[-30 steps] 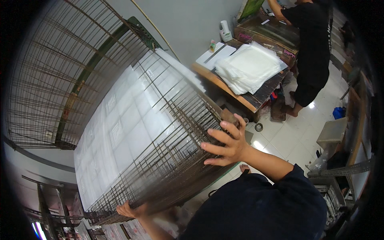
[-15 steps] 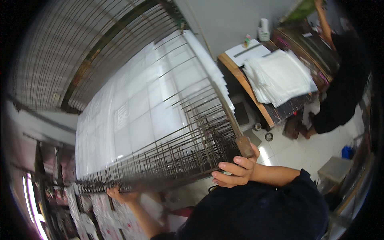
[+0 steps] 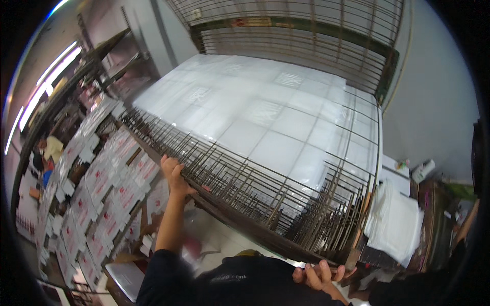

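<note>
A metal wire drying rack (image 3: 240, 211) spans the middle of the view, its several wire shelves stacked close together. White translucent plastic sheets (image 3: 255, 127) with faint printed marks lie across it. My left hand (image 3: 174, 178) is closed over the front bar, left of the middle. At the bar's right corner, the fingers of my right hand (image 3: 324, 278) curl over the edge. Both hands grip the same long frame edge. The right palm and the lower side of the bar are hidden.
More wire shelves (image 3: 291, 30) stand raised at the back. On the right, a pile of white plastic bags (image 3: 393, 222) lies on a table near a white bottle (image 3: 423, 171). Printed sheets (image 3: 109, 204) cover a rack at the left. Another person's arm (image 3: 467, 222) shows at far right.
My view has swung left, so the printed sheets at the left show more and the side table has shifted to the right edge. Both hands still hold the rack's front edge.
</note>
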`<state>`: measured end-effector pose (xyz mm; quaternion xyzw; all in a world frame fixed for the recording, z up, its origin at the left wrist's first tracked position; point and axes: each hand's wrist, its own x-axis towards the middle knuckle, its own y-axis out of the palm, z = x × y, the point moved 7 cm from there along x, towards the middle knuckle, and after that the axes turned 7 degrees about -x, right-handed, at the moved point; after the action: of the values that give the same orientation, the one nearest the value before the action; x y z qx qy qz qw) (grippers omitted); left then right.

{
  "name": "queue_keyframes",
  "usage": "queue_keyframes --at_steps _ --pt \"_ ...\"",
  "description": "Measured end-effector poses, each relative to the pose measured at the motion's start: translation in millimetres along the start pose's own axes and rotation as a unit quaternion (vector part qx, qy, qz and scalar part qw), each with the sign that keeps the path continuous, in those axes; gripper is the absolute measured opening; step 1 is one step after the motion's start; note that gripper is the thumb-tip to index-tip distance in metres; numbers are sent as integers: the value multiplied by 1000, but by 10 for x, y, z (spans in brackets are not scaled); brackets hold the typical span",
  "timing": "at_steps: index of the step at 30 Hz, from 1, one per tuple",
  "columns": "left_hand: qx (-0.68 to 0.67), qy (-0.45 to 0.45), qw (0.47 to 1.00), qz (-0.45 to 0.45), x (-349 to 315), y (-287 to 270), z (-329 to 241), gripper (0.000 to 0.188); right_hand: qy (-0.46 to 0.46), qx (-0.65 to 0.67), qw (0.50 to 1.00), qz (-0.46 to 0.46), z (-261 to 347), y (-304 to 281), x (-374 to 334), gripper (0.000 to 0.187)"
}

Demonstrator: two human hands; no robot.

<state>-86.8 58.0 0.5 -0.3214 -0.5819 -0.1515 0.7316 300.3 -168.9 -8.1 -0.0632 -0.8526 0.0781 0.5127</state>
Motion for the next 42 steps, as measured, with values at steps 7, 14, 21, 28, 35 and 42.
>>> queue_keyframes --at_steps 7,14,21,28,35,42 --pt "23 -4 1000 2 2 -47 0 94 -148 -13 987 57 -22 -72 -60 39" --pt "25 -10 1000 -10 21 -61 -23 94 -202 -16 977 62 -71 -67 -48 50" --pt "22 -20 1000 -3 48 -43 -30 94 -238 -20 967 84 -83 -77 -54 61" --pt "43 -28 999 -8 68 -58 -67 93 -267 -19 960 79 -81 -64 -7 61" --pt "86 -52 995 3 113 -48 -131 94 -302 -24 952 52 -96 -102 27 51" --pt "102 -65 993 4 42 -71 -125 92 -371 -37 927 29 -160 -151 113 33"
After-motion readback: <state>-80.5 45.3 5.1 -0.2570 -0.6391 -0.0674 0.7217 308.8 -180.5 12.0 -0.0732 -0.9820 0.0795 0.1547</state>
